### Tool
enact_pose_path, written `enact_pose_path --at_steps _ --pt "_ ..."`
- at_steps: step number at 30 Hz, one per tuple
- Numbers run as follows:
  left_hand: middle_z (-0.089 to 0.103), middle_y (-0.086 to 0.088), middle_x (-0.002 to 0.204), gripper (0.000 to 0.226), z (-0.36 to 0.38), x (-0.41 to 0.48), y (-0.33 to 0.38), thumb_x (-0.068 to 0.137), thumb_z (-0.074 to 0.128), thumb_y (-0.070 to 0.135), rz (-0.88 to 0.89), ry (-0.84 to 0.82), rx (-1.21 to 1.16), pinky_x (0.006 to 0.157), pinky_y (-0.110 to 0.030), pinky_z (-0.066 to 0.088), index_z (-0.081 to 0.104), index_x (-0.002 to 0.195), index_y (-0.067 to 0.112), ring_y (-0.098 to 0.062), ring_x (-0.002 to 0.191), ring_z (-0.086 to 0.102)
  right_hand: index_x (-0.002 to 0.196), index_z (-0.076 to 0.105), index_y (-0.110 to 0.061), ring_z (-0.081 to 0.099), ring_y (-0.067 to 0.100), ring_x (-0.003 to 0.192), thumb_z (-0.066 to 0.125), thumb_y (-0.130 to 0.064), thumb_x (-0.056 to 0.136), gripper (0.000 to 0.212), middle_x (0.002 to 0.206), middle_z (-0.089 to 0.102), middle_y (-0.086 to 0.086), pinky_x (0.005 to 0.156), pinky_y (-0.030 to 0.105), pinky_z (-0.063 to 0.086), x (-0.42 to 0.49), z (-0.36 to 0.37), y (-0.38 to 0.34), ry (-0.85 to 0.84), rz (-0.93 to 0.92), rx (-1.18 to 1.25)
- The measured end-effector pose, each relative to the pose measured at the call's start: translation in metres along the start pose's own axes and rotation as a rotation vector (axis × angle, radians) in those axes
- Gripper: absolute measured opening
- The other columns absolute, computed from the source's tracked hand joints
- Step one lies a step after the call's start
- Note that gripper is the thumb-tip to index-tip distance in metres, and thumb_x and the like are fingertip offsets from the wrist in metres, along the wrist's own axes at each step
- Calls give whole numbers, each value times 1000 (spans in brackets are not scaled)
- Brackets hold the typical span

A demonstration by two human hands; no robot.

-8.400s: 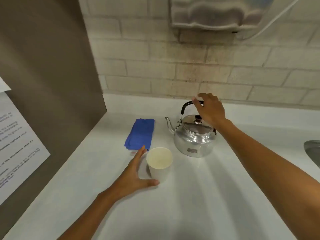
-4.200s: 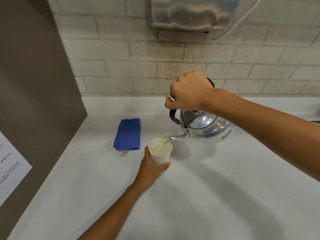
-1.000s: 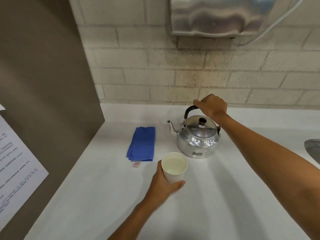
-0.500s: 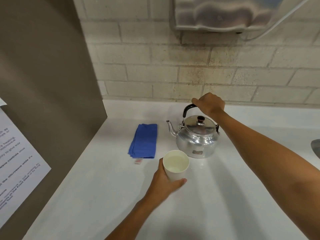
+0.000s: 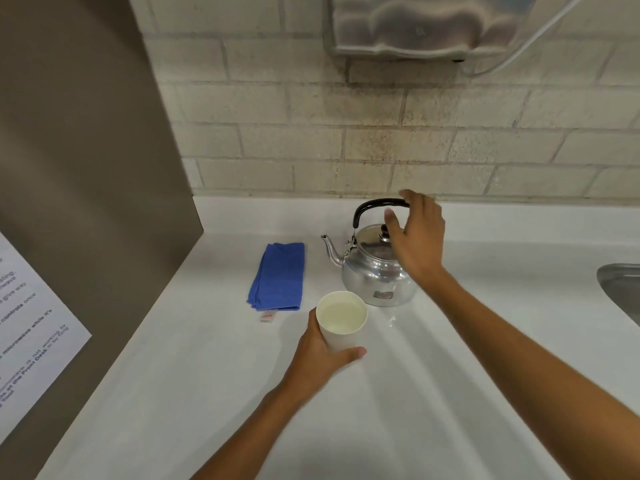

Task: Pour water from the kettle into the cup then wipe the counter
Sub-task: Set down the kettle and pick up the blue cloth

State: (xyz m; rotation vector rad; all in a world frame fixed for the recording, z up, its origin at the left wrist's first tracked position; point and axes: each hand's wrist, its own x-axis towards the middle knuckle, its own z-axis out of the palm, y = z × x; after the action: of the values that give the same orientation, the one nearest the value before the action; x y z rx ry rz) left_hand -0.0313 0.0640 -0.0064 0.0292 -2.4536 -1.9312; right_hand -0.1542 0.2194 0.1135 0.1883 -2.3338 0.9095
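A shiny metal kettle (image 5: pixel 375 271) with a black handle stands upright on the white counter (image 5: pixel 433 393), spout pointing left. My right hand (image 5: pixel 417 237) hovers just off the right end of the handle, fingers spread, holding nothing. In front of the kettle a white paper cup (image 5: pixel 341 323) with water in it rests on the counter, and my left hand (image 5: pixel 320 355) is wrapped around its near side. A folded blue cloth (image 5: pixel 278 271) lies flat to the left of the kettle, a small white tag at its near edge.
A brown panel (image 5: pixel 86 168) with a printed paper notice walls off the left side. A brick wall runs behind the counter, with a metal dispenser (image 5: pixel 401 26) mounted above. A steel sink rim (image 5: pixel 620 289) shows at the right edge.
My right hand has let go of the kettle handle and opened its fingers. The kettle stands on the counter. My left hand still holds the cup in the same spot.
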Motion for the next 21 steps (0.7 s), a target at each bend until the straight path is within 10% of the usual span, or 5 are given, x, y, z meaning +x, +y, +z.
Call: enact_pose_path --at_steps 8,16,21 --pt "35 31 131 111 -39 -7 -2 58 84 33 19 -143 124 99 -15 31 8 139 39 12 120 35 137 31 -4 24 33 137 55 -20 89 56 151 26 16 111 44 26 -128 7 23 -339 140 -184" --pt "32 6 146 65 -111 30 6 81 66 17 79 -19 384 98 -11 30 34 137 23 -6 128 32 146 -2 -12 -7 25 145 20 -40 98 60 158 -5 10 118 40 4 -181 19 32 -533 131 -426" --pt "33 -8 147 51 -104 93 10 90 53 23 122 57 541 110 -33 27 35 137 12 -23 134 32 146 -5 -12 -7 22 145 11 -43 97 60 158 -4 7 118 40 -3 -180 21 33 -610 143 -480"
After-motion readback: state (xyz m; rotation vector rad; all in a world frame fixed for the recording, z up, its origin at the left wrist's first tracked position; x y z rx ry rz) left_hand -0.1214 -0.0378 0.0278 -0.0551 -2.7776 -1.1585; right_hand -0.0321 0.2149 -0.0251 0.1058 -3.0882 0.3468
